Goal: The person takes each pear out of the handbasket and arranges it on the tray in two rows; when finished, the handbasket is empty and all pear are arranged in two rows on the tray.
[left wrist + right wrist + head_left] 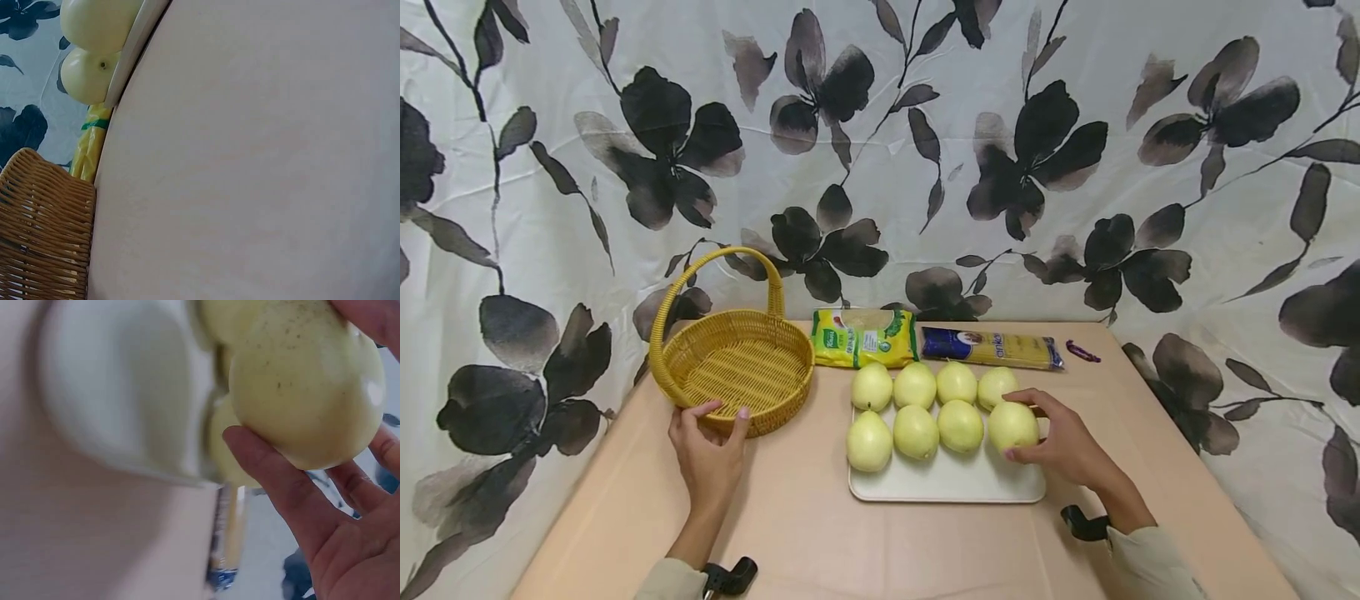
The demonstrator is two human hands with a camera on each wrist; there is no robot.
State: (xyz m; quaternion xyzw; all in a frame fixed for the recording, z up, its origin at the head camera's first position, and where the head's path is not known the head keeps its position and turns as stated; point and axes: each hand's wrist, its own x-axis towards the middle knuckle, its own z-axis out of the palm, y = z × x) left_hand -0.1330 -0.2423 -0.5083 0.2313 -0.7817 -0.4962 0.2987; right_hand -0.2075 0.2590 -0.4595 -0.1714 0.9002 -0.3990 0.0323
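Observation:
At the front wall of a yellow wicker basket [741, 317] with a tall arched handle, my left hand [703, 458] holds the rim between thumb and fingers. The basket has nothing in it. My right hand [1071, 446] grips a pale yellow-green pear [1012, 426] at the right end of the front row, thumb on the near side and fingers behind. Close up in the right wrist view, the held pear [306, 387] shows brown specks. Several other pears [915, 432] stand in two rows on a white tray [943, 490]. The left wrist view does not show the left hand.
Behind the tray lie a yellow-green Knorr packet [863, 337] and a blue-and-yellow pasta packet [992, 348]. A small purple twisted item [1082, 351] lies at the back right. A floral cloth [925, 150] hangs behind the peach-coloured table [820, 542].

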